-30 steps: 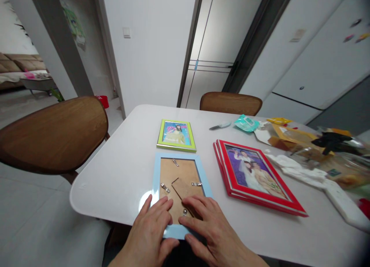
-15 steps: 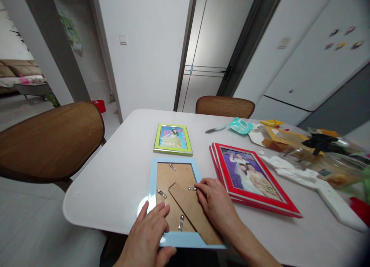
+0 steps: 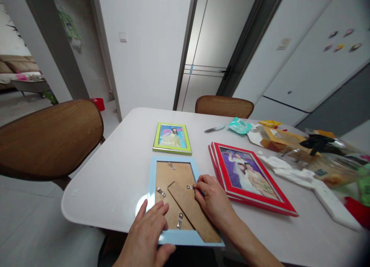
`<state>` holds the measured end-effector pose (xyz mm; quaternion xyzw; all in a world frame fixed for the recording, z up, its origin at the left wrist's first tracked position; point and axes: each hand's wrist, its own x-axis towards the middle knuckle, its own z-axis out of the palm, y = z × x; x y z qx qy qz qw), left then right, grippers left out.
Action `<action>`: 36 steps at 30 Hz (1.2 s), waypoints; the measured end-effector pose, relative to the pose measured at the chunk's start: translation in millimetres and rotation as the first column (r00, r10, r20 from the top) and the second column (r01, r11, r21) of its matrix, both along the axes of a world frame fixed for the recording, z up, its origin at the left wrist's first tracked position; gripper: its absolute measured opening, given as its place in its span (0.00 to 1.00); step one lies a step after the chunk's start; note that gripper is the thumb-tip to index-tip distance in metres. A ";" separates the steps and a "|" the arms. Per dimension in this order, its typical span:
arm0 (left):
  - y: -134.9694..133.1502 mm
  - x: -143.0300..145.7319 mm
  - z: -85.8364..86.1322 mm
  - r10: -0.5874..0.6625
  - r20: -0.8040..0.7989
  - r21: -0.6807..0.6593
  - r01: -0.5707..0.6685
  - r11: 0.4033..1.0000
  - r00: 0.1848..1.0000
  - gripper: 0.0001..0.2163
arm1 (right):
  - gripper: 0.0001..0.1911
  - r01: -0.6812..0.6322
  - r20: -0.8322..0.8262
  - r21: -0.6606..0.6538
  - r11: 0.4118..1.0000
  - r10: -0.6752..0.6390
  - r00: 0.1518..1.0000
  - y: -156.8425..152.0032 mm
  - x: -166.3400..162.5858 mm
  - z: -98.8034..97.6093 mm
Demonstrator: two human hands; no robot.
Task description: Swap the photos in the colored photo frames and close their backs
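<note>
A light blue picture frame [image 3: 152, 178] lies face down at the table's near edge, its brown backing board [image 3: 170, 178] and stand leg [image 3: 187, 205] facing up. Several metal turn clips sit around the board, among them one at the left [image 3: 161, 192] and one at the bottom [image 3: 179, 221]. My left hand [image 3: 148, 232] rests over the frame's lower left corner, fingers stretched out and thumb apart. At the right side, my right hand [image 3: 214, 197] pinches the end of the right-hand clip [image 3: 190, 187] between thumb and forefinger; its tip is partly hidden.
Stacked red picture frames [image 3: 222, 174] lie right of my right hand. Beyond the blue frame is a green-framed picture [image 3: 156, 143]. A knife [image 3: 214, 129], a teal packet [image 3: 239, 126], white tissue [image 3: 280, 163] and a plastic container [image 3: 329, 168] are farther off.
The camera view shifts slightly. My right hand keeps its pinch at the right clip, with a small movement of the fingers; my left hand stays on the frame.
</note>
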<state>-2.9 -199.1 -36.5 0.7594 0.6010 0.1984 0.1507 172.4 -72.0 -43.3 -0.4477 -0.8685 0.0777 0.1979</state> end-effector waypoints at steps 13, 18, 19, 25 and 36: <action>1.6 1.1 8.8 0.046 0.061 -0.087 -0.040 0.995 0.997 0.10 | 0.10 -0.141 -0.045 0.005 0.990 0.141 0.989 -20.5 -40.3 15.1; 17.5 -7.0 11.1 0.059 0.109 -0.016 -0.057 0.998 0.992 0.08 | 0.11 -0.204 -0.033 -0.032 0.978 0.203 0.979 -6.1 -75.1 10.2; 21.2 -9.1 11.3 0.060 0.119 -0.013 -0.058 0.998 0.991 0.08 | 0.11 -0.196 -0.039 -0.040 0.980 0.194 0.980 -1.0 -79.1 7.6; 38.7 -19.0 8.3 0.080 0.139 -0.004 -0.080 0.997 0.987 0.09 | 0.09 -0.178 -0.079 -0.026 0.984 0.175 0.981 20.4 -88.1 2.2; 66.2 -28.7 -4.8 0.056 0.132 0.091 -0.069 0.994 0.990 0.13 | 0.08 -0.025 -0.118 -0.020 0.999 0.023 0.993 41.6 -101.8 1.7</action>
